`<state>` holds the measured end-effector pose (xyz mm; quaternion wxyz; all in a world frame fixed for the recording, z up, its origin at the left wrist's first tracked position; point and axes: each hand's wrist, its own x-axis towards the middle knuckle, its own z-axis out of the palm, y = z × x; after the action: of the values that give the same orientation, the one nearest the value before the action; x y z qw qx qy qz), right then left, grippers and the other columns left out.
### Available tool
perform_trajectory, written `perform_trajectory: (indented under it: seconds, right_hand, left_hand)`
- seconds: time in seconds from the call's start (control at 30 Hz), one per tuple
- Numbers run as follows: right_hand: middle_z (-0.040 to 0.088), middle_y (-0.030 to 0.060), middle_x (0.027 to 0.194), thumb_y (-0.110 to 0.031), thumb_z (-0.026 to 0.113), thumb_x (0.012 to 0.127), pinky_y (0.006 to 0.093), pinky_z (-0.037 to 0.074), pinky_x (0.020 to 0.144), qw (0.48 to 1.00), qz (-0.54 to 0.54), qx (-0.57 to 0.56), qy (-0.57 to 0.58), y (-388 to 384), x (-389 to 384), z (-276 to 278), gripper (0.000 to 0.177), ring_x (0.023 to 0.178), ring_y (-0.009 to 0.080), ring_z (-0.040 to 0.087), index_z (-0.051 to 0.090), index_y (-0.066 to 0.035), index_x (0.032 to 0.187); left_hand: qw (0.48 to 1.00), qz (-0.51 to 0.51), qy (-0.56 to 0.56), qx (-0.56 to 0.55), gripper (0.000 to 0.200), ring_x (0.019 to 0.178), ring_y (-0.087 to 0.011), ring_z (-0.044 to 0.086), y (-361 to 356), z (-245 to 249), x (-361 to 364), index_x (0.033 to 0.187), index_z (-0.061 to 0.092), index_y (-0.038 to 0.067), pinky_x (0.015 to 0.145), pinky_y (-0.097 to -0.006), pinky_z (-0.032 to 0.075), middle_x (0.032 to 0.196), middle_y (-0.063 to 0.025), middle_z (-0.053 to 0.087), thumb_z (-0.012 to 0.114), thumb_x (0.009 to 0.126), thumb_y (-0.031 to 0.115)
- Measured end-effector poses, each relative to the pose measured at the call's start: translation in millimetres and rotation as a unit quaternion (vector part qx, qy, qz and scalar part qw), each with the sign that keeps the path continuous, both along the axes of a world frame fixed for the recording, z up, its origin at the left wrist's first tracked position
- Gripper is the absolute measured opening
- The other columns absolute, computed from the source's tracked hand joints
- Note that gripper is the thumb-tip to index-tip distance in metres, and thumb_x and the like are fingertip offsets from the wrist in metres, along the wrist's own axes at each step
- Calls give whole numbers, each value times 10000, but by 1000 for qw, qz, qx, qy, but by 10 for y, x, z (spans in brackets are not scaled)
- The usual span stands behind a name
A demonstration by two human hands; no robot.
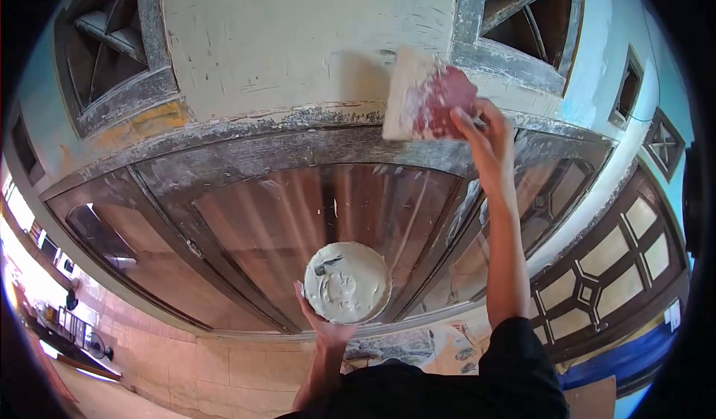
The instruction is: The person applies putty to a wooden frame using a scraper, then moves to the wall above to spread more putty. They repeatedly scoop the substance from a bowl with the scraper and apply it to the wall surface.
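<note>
My right hand (488, 124) is raised and closed on a wide putty knife (429, 98), its reddish blade smeared with pale filler. The blade lies close against the cream wall (298, 39) above the door frame, right by its upper trim. Lower down, my left hand (328, 328) supports a round bowl (377, 270) from beneath, fingers curled around its side. Whitish, creamy filler (347, 291) fills the bowl, with a dark smudge near its left rim.
Brown glazed double doors (321, 210) stand in front of me under a scuffed wooden beam (246, 147). Latticed vent openings (529, 16) flank the wall patch. A panelled door (597, 285) is at right; stained sheeting (403, 344) covers floor below.
</note>
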<state>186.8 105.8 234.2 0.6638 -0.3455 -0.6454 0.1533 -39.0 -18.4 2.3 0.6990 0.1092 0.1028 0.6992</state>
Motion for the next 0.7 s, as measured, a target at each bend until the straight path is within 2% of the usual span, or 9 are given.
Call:
perform_trajectory:
  seconds: [0.03,0.17,0.27,0.4,0.5,0.53,0.6,0.67,0.7]
  right_hand:
    - [602,-10,714,-192,691,836,187,403,577,1000,-4,-10,7,56,-7,54,235,643,28,513,657,-6,976]
    - [560,-37,643,-216,705,829,190,343,516,998,-50,-41,-20,165,17,188,228,572,7,419,684,-23,947]
    - [582,-27,665,-224,702,832,191,335,508,999,2,-32,-11,208,50,204,238,568,9,428,686,-24,961]
    - [627,11,681,-251,711,817,207,374,524,999,-6,-39,-26,173,-14,262,269,574,39,488,692,-13,941]
    - [662,97,678,-297,723,781,259,449,593,977,-157,-15,-142,152,-166,357,314,629,110,596,693,-11,907]
    - [662,97,678,-297,723,781,259,449,593,977,-158,-17,-140,152,-131,349,314,629,110,596,693,-11,907]
    - [659,99,674,-285,717,788,265,446,574,954,-241,41,-173,160,-5,328,296,609,105,587,694,-13,904]
    - [662,95,678,-278,709,797,272,451,565,949,-255,60,-177,122,265,254,285,602,120,595,695,-9,893]
    - [662,90,677,-280,707,798,276,452,560,957,-240,35,-160,71,374,245,286,601,127,602,695,-9,887]
  left_hand:
    - [1000,-9,-18,-4,675,1190,-287,450,-26,19,-5,1292,492,156,1005,-484,348,1312,-49,490,379,851,655]
    - [998,-15,-52,-18,672,1196,-289,443,-37,75,-37,1284,502,168,1005,-486,344,1315,-45,488,377,846,662]
    - [999,-1,-50,-8,665,1195,-291,444,-26,61,-57,1281,506,166,1007,-483,344,1317,-48,486,373,852,657]
    - [998,16,-61,-21,636,1168,-297,465,14,-7,-61,1274,507,154,986,-486,377,1302,-56,493,382,868,627]
    - [999,-13,-41,1,653,1189,-292,452,36,-12,-36,1287,501,165,1003,-476,355,1306,-52,499,373,861,643]
    - [999,-19,-44,6,655,1187,-291,455,34,-2,-25,1288,500,164,1001,-477,356,1306,-51,499,370,861,643]
    - [999,-25,-43,13,657,1185,-291,458,7,33,-44,1290,500,164,1000,-477,358,1306,-51,500,366,861,644]
    - [999,2,-51,-15,640,1178,-293,467,-47,75,-45,1277,500,148,995,-489,371,1315,-69,488,373,873,627]
    - [998,3,-54,-14,640,1178,-293,467,-39,51,-54,1277,500,148,995,-489,371,1315,-69,488,373,873,627]
